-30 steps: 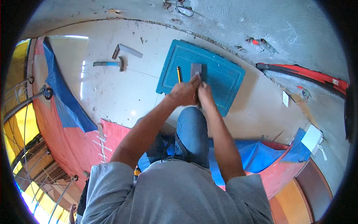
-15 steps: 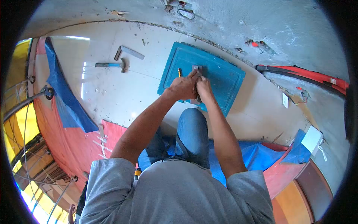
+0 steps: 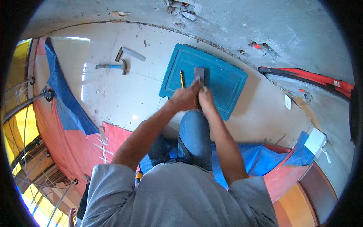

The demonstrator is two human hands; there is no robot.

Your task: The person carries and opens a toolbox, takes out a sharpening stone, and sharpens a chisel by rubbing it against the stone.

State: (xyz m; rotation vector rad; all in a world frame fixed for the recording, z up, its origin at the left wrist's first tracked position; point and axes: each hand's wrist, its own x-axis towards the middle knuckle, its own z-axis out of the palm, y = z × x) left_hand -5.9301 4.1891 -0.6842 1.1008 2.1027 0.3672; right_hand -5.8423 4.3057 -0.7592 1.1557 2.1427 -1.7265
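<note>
A grey oblong block, like a sharpening stone (image 3: 199,73), lies on the teal plastic box lid (image 3: 223,81). My left hand (image 3: 186,99) and my right hand (image 3: 205,99) are closed together over the near end of this block. A narrow dark strip shows between them, but my fingers hide most of whatever they hold. Left of the block, a yellow-and-black pencil (image 3: 182,78) rests on the lid, close to my left knuckles.
On the pale tiled floor to the left lie a hammer (image 3: 111,66) with a blue handle and a try square (image 3: 130,54). A rough grey wall (image 3: 234,26) runs along the far side. Blue sheeting (image 3: 70,90) and pink sheeting (image 3: 64,147) lie at the left.
Both hands have slid toward my body together, baring the far end of the grey block. The pencil shows more fully.
</note>
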